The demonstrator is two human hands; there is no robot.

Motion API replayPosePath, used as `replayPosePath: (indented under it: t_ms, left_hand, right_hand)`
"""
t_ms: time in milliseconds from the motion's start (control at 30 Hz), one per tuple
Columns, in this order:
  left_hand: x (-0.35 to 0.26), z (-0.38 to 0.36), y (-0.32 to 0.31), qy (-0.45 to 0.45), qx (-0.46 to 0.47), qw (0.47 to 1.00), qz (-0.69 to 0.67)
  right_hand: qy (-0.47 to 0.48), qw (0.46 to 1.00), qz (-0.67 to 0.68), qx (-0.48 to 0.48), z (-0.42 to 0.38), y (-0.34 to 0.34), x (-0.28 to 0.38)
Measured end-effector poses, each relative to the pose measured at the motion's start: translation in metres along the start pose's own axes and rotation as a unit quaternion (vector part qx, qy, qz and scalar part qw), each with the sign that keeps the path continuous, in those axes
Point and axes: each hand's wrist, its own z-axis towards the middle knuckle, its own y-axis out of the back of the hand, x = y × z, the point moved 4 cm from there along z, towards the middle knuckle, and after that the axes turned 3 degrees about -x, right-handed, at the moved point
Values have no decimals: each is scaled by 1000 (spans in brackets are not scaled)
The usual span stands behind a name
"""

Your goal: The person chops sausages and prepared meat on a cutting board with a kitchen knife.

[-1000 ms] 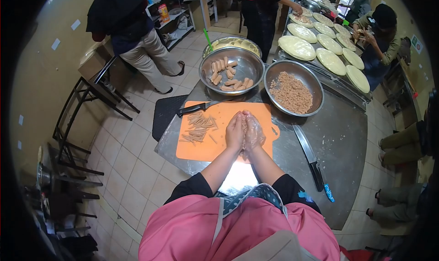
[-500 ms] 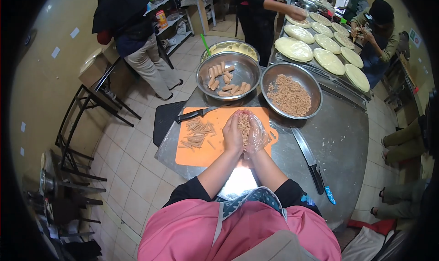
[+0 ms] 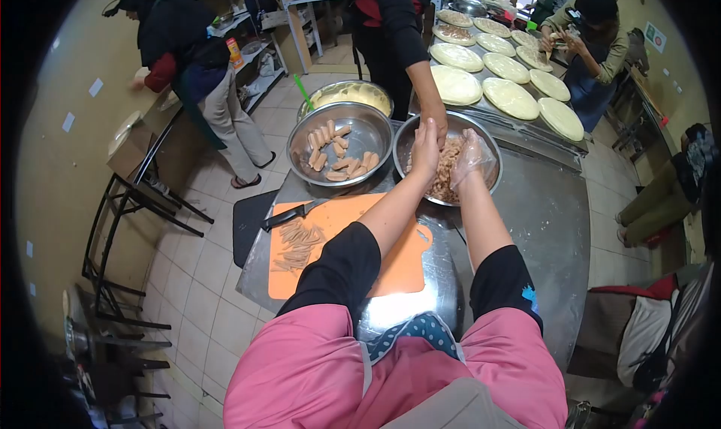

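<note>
My bare left hand is at the left inside of a steel bowl, its fingers straight and pointing away from me. My right hand, in a clear plastic glove, is at the bowl's right inside, apart from the left and open. Between them lies chopped sausage in the bowl. A co-worker's hand reaches into the same bowl from the far side, right beside my left fingers. On the orange cutting board lie thin sausage strips and a black-handled knife.
A second steel bowl holds whole sausage pieces. Behind it stands a bowl of pale yellow mixture with a green-handled utensil. Round pale dough discs cover the counter at the far right. Another person works beside them.
Both my hands have moved from the board to the bowl and parted, and the chopped sausage they cupped is in the bowl. The co-worker's arm has swung from the discs into the bowl.
</note>
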Motion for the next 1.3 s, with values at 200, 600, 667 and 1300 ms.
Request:
replayPosePath:
  t_ms: [200, 600, 667, 1300]
  left_hand:
    - [-4, -1, 4, 67, 15, 997, -44]
    - [-17, -15, -1, 132, 40, 954, -266]
    - [-20, -12, -1, 151, 71, 945, -281]
    - [-81, -116, 162, -8, -125, 991, 44]
  right_hand:
    - [186, 972, -120, 84, 74, 14, 19]
    - [479, 615, -598, 189, 0, -7, -15]
    - [448, 415, -786, 93, -4, 0, -10]
    - [473, 653, -507, 305, -73, 37, -52]
